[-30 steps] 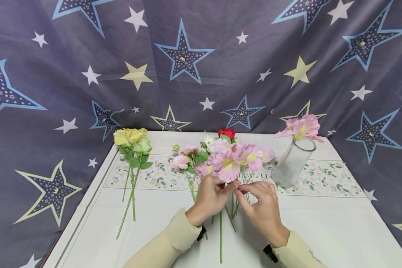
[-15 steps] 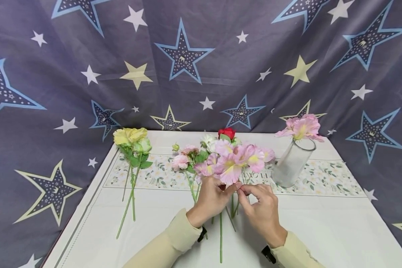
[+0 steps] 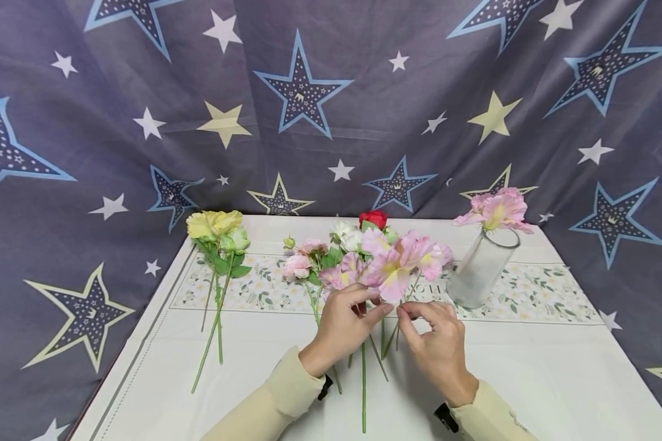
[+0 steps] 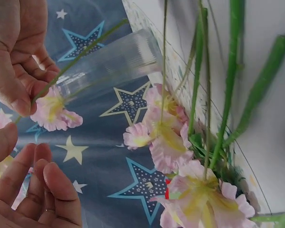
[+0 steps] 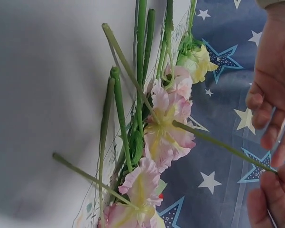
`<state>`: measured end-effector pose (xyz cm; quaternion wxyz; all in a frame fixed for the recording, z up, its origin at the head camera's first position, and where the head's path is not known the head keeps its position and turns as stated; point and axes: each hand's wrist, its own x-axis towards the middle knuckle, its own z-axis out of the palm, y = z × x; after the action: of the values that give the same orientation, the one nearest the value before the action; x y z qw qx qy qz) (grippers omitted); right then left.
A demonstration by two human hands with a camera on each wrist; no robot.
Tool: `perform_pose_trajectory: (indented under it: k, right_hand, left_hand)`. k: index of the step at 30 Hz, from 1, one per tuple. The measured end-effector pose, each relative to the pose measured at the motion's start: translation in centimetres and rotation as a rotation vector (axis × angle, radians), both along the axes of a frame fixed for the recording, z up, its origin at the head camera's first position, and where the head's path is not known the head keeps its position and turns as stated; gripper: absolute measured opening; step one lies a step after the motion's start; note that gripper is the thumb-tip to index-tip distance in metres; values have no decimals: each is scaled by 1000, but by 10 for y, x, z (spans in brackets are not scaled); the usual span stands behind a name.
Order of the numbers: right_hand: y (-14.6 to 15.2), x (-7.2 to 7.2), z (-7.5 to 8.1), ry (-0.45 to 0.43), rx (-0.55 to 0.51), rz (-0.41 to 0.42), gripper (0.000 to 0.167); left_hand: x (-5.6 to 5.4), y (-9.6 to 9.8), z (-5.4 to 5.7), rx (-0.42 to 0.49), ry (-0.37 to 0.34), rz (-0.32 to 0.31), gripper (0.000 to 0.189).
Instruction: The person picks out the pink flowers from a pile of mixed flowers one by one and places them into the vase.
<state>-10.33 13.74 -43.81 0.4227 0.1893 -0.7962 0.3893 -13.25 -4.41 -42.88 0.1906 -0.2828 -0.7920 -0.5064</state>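
In the head view, my right hand (image 3: 438, 346) pinches the thin green stem of a pink artificial flower (image 3: 393, 271) with yellow in its petals, between thumb and index finger. The right wrist view shows that stem (image 5: 218, 142) running out from the fingertips. My left hand (image 3: 342, 324) is just beside it, fingers loosely bent; in the left wrist view a gap lies between its fingers (image 4: 52, 190) and the stem. Several more flowers lie beneath and behind the hands: a pink-and-yellow one (image 3: 342, 275), light pink blooms (image 3: 296, 267), white blooms (image 3: 350, 236) and a red rose (image 3: 374, 219).
A clear ribbed vase (image 3: 474, 282) holding one pink flower (image 3: 499, 210) stands at the right. Yellow and pale green flowers (image 3: 215, 224) lie at the left. A floral-printed strip (image 3: 540, 294) crosses the white table (image 3: 557, 380), with a star-patterned curtain (image 3: 320, 153) behind.
My left hand has let go of the held flower and drawn slightly apart from my right. The pink flower has shifted a little to the right with my right hand.
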Motion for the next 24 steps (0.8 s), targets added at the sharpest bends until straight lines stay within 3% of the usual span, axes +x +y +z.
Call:
perform_pose_trajectory:
  k: [7,13,16,22,24]
  right_hand:
    - [4,0,3,-29,3,-20,11]
    - [9,-4,5,23,-13,-9,4]
    - [11,-6,5,57,-17,-15,9]
    - [15,-8,7,74,-18,-44,2]
    - [16,-8,8,72,-19,-44,7]
  left_hand:
    - [2,-12,-4,-49,-45,-16,23]
    - [6,-25,-8,-109,-84,22,25]
    - [8,-32,-10,-127,-96,41,25]
    - [9,-43,-16,-146,-83,82,24]
    - [9,-46,-18,-161,-84,99,25]
